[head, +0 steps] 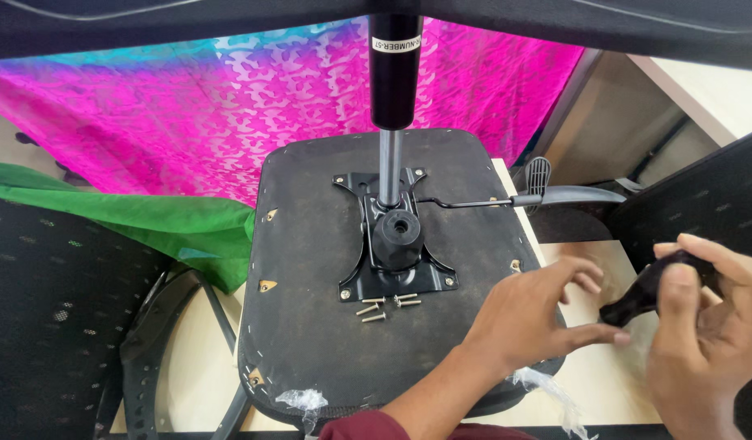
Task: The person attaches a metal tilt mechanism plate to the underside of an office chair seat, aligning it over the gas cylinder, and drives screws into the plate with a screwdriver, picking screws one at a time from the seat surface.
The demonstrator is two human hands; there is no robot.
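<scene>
Hands over upturned chair seat (311,326) | right hand (705,326) closed around black knob (636,301), at seat's right edge | left hand (534,314) open, fingertip touching knob | loose screws (385,305) beside metal plate (396,244)

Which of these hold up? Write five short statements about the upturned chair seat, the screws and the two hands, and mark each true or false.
1. The chair seat lies underside up, with a black metal plate bolted on. True.
2. Loose screws lie on the seat just below the plate. True.
3. The right hand is empty. False: it holds a black knob.
4. The left hand grips the gas cylinder. False: it reaches toward the knob, fingers spread.
5. The cloth behind the seat is plain white. False: it is pink and patterned.
</scene>
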